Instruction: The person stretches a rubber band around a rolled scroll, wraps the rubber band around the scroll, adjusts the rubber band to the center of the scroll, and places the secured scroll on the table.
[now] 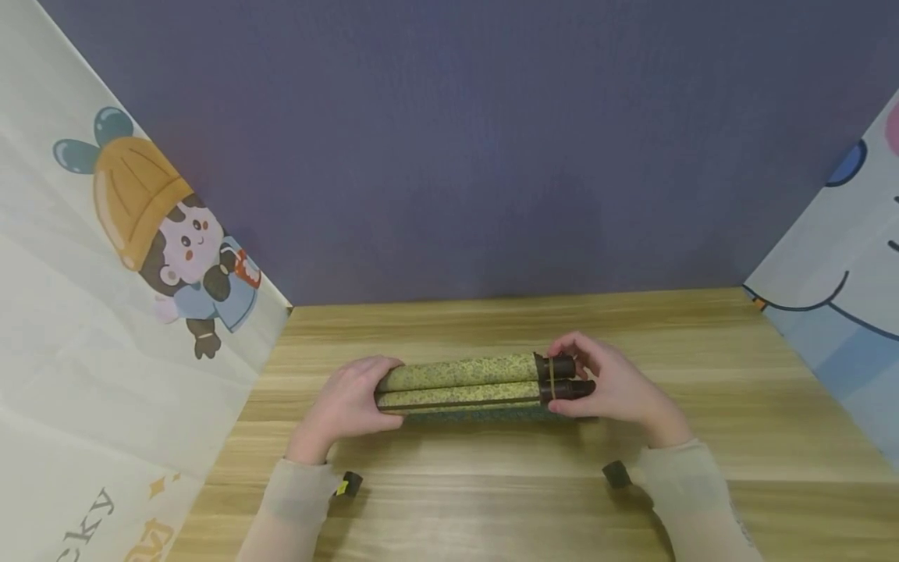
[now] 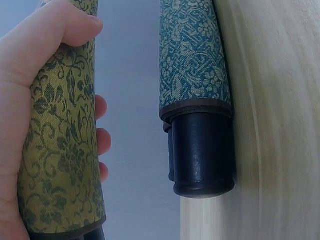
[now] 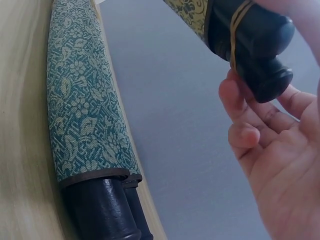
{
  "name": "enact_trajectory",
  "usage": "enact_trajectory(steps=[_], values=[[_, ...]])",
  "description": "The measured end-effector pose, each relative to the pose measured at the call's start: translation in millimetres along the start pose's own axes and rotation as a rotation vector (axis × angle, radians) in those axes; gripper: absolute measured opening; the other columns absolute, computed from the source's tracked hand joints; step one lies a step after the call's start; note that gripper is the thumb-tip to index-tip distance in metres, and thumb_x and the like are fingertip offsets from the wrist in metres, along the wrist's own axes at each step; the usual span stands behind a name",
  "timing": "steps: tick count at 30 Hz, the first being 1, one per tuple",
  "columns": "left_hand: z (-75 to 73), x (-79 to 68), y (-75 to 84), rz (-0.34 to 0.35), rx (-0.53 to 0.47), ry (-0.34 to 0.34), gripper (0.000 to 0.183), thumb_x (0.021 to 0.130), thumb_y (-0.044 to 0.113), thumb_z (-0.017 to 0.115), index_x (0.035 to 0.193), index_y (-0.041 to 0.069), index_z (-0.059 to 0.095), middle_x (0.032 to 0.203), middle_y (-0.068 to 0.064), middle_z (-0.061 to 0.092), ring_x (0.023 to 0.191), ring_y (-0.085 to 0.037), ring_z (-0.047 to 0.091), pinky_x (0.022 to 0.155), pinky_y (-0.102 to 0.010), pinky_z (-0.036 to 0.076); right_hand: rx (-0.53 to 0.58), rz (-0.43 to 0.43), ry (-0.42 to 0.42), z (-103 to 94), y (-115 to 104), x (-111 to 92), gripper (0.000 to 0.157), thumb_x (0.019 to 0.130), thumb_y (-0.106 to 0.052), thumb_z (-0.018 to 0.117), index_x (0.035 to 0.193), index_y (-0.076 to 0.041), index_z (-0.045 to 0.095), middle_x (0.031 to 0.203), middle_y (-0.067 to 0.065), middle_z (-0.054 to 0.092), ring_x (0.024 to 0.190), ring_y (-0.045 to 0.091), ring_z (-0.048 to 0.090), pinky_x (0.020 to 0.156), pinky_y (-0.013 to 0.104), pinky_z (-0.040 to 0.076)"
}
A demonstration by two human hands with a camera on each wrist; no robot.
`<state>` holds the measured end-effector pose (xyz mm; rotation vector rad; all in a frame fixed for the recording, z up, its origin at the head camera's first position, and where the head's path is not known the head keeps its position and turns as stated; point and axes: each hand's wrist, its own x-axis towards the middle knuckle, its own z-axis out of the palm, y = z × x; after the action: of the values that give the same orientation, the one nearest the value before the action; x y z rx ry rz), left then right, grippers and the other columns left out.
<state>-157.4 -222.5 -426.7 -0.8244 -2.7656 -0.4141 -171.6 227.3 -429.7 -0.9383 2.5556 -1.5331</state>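
Toward the table's (image 1: 463, 503) far edge, between its side edges: yellow-green scroll (image 1: 456, 375), two rolls, held off the surface | left hand (image 1: 354, 398) wrapped round left end | right hand (image 1: 614, 382) pinching right end by elastic band (image 1: 552, 378) encircling both dark knobs (image 1: 562, 367) | teal scroll (image 2: 195, 55) lying below, on table.

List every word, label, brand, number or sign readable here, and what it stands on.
"cky": left wall panel, possibly cut off by the picture edge.
Orange shapes below it: cut off, unclear whether letters.
Small marks on the right sleeve: unreadable.
Yellow rolls, teal rolls: no readable text.
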Motion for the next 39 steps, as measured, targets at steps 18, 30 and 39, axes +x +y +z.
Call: enact_trajectory(steps=[18,30,39], values=[[0.1,5.0,4.1,0.026,0.096,0.005,0.082,0.064,0.043,0.098,0.134,0.011,0.071,0.122,-0.003,0.077,0.110,-0.028,0.074,0.099,-0.051,0.060,-0.170,-0.127,0.016,-9.3,13,4,0.029,0.099,-0.007,0.081,0.126,-0.017,0.078,0.122,-0.004,0.077,0.100,0.012,0.067,0.069,0.028,0.053],[2.6,9.7,9.9,0.088,0.173,0.015,0.081,0.067,0.044,0.096,0.134,0.007,0.069,0.122,-0.007,0.077,0.110,-0.030,0.074,0.106,-0.052,0.058,-0.342,-0.019,-0.013,-5.9,4,15,0.028,0.092,-0.015,0.090,0.118,-0.017,0.080,0.113,-0.007,0.078,0.100,0.016,0.070,0.084,0.046,0.060],[7.5,8.5,7.7,0.133,0.165,0.047,0.085,0.064,0.040,0.103,0.137,0.008,0.072,0.125,-0.009,0.077,0.111,-0.034,0.075,0.104,-0.053,0.060,-0.323,-0.054,0.104,-4.8,6,14,0.019,0.092,-0.021,0.091,0.108,-0.023,0.081,0.104,-0.012,0.075,0.093,0.011,0.066,0.075,0.041,0.056]])
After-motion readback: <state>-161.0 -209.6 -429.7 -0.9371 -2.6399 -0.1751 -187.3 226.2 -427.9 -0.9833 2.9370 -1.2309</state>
